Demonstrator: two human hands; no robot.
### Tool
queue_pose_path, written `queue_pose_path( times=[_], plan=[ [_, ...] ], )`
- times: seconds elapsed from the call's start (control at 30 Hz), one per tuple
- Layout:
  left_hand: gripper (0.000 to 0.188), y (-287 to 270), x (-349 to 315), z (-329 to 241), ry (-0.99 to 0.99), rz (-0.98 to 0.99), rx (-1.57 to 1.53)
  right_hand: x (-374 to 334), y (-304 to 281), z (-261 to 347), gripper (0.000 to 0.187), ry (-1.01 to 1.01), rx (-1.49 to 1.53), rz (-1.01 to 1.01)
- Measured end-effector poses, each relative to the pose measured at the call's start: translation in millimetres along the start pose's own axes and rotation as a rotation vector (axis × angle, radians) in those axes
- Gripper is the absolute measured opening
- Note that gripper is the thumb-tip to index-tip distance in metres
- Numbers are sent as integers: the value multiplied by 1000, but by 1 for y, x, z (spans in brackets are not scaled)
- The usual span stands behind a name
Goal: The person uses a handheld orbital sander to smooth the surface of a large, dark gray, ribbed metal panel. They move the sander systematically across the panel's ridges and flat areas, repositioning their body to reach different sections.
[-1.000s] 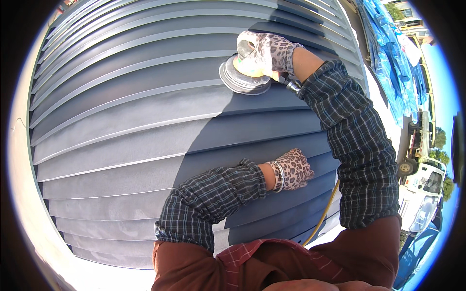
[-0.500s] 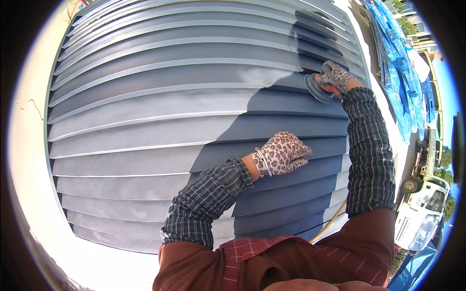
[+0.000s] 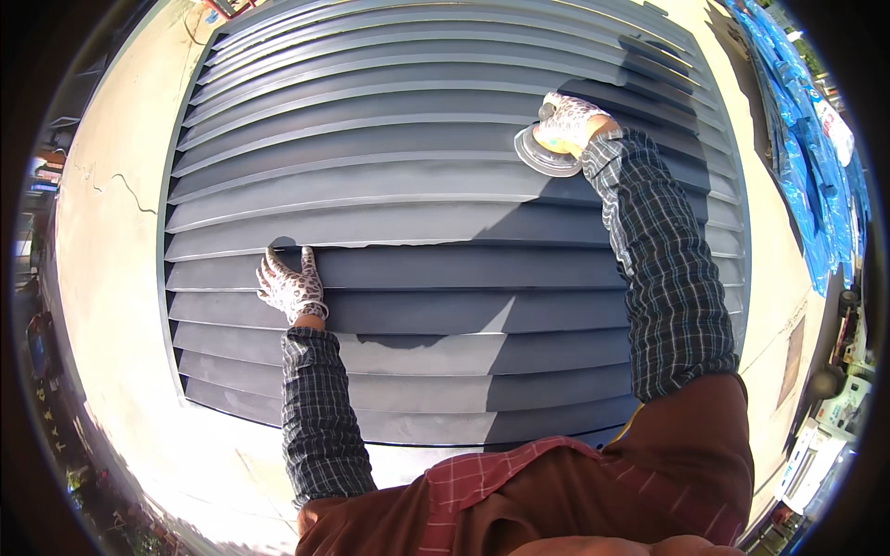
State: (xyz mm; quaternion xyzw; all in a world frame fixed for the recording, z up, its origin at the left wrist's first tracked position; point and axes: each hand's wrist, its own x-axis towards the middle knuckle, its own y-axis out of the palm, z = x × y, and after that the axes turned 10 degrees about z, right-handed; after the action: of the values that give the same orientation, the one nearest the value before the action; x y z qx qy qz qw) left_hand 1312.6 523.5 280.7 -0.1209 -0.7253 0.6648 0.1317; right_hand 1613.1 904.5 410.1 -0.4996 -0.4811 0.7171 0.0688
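Observation:
A large grey louvered panel with long horizontal slats lies in front of me. My right hand, in a leopard-print glove, grips a disc sander. The round grey pad of the sander sits against a slat right of the panel's middle, and my fingers partly cover its body. Over on the left, my left hand, gloved alike, rests on the slats with its fingers spread. Its fingertips touch a slat's edge, and it holds nothing. Checked sleeve covers reach up both forearms.
Pale concrete ground with a crack surrounds the panel. Blue sheeting lies beyond its right side. A white truck stands at the lower right. A yellow hose or cord shows by my body.
My left hand has swung left across the slats, and its bunched fingers have spread. The sander in my right hand has moved left along the panel. The view has shifted, showing more ground at left.

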Motion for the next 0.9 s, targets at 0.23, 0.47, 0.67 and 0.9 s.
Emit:
queue_pose_path(
  times=[0.23, 0.47, 0.67, 0.9],
  plan=[
    [63, 5, 10, -20, -97, -86, -258, 31, -5, 60, 61, -135, 126, -154],
    [61, 8, 16, -12, -106, -103, -242, 61, -23, 128, 89, -206, 317, -59],
    [60, 20, 24, -9, -69, -152, -263, 60, -16, 89, 91, -178, 246, -34],
    [60, 16, 23, -7, -72, -132, -224, 15, 8, -19, 54, 25, 125, 41]
  ],
)
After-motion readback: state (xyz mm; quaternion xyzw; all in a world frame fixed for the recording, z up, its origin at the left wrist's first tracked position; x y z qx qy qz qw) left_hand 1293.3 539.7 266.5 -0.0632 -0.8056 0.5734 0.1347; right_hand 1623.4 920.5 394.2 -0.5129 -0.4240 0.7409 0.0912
